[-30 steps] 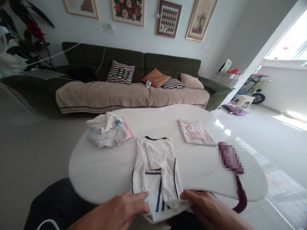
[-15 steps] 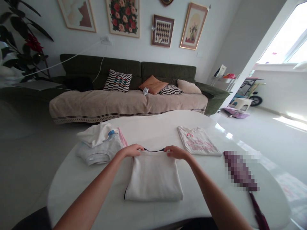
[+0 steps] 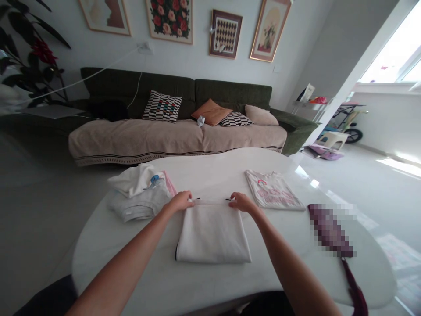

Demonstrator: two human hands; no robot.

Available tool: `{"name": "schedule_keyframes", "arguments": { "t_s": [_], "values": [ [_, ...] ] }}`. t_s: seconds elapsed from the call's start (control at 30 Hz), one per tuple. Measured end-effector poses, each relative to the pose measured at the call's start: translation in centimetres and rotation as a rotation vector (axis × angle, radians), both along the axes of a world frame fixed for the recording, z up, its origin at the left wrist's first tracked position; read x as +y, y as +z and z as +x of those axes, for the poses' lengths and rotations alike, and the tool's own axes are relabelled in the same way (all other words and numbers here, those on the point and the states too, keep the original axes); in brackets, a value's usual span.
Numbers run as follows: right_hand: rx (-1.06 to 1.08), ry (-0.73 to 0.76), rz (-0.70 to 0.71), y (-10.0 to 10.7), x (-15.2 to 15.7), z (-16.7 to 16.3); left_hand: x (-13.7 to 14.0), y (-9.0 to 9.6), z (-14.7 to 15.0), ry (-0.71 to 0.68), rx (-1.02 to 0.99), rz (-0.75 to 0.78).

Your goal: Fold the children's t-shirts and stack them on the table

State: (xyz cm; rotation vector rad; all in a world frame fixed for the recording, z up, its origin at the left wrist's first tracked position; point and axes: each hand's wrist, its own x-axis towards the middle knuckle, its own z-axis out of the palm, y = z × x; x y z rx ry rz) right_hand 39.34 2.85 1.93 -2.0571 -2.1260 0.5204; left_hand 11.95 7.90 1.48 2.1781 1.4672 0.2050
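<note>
A white folded garment [image 3: 213, 235] with dark trim lies flat on the white table [image 3: 210, 281], straight in front of me. My left hand [image 3: 181, 202] pinches its far left corner, and at the far right corner my right hand [image 3: 241, 202] does the same. Between the hands, the far edge runs straight, with small bits of dark trim showing by the fingers. To the left of my left hand rests a pile of white and grey clothes [image 3: 140, 202] with a pink piece. Beyond my right hand is a folded white T-shirt [image 3: 274, 191] with a rainbow and pink print.
At the table's right side lies a dark red item [image 3: 330, 230], blurred by pixelation, with a strap hanging toward the near edge. A green sofa [image 3: 233, 92] with a beige cover and several cushions stands behind the table. The table's edge is rounded.
The white garment has shifted slightly away from me, both hands still at its far corners. Less of the dark trim shows between them. The view has tilted a little.
</note>
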Motion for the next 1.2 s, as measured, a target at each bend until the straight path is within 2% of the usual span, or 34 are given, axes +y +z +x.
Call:
{"name": "schedule_keyframes", "arguments": {
  "t_s": [0.1,0.2,0.3,0.37,0.4,0.47,0.53,0.6,0.67,0.73,0.77,0.83,0.93,1.07,1.13,1.2],
  "values": [
    [0.017,0.004,0.03,1.7,-0.6,0.2,-0.4,1.7,0.0,-0.01,-0.036,0.007],
    [0.039,-0.013,0.134,5.4,-2.1,0.6,-1.3,5.6,-0.3,-0.031,-0.156,0.091],
    [0.106,-0.042,0.432,9.6,-5.4,0.8,-3.3,9.7,-0.8,-0.039,-0.307,0.209],
    [0.175,-0.014,0.651,11.1,-8.4,0.4,-5.0,11.0,-1.2,-0.052,-0.409,0.252],
    [0.202,0.01,0.725,11.2,-10.1,0.0,-5.9,11.1,-1.4,-0.062,-0.453,0.257],
    [0.197,0.055,0.777,9.9,-13.3,-1.1,-7.9,9.8,-1.8,-0.075,-0.496,0.251],
    [0.123,0.096,0.757,7.1,-16.4,-2.7,-9.7,7.3,-2.2,-0.08,-0.452,0.236],
    [0.03,0.166,0.663,4.1,-19.3,-4.5,-11.5,4.4,-2.8,-0.083,-0.381,0.223],
    [0.02,0.277,0.509,1.9,-21.6,-5.8,-13.1,2.1,-3.5,-0.089,-0.341,0.202],
    [0.124,0.316,0.388,1.2,-23.1,-6.3,-14.3,0.8,-4.0,-0.082,-0.324,0.208],
    [0.196,0.284,0.367,1.2,-23.3,-6.1,-14.8,0.7,-4.1,-0.065,-0.314,0.23],
    [0.302,0.157,0.4,1.6,-22.7,-5.1,-15.8,1.0,-3.6,-0.013,-0.287,0.307],
    [0.265,0.042,0.465,1.8,-19.3,-3.0,-17.0,1.8,-1.2,0.009,-0.213,0.395],
    [0.07,0.036,0.3,0.5,-14.9,-1.8,-18.1,1.7,2.6,0.066,0.019,0.349],
    [-0.002,-0.011,0.227,-0.4,-14.3,-1.9,-18.1,1.3,3.4,0.114,0.103,0.313],
    [-0.057,-0.065,0.24,-1.1,-14.9,-2.4,-17.4,1.1,3.5,0.114,0.125,0.296]
  ]
}}
